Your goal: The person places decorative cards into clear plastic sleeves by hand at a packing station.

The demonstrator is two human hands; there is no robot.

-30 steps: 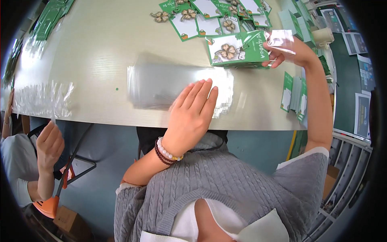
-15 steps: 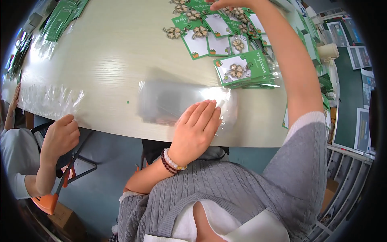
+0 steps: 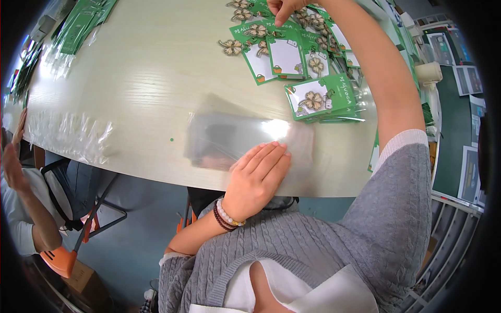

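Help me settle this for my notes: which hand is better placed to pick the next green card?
Right, most likely. The right hand reaches over the scattered green cards, its fingers touching one. The left hand lies flat on the clear bags near the table edge.

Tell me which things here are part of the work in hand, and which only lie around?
In hand: left hand flat on clear sleeves; right hand reaching to the clover cards.

Lying around: green card stack, bag strip at the table edge, paper roll.
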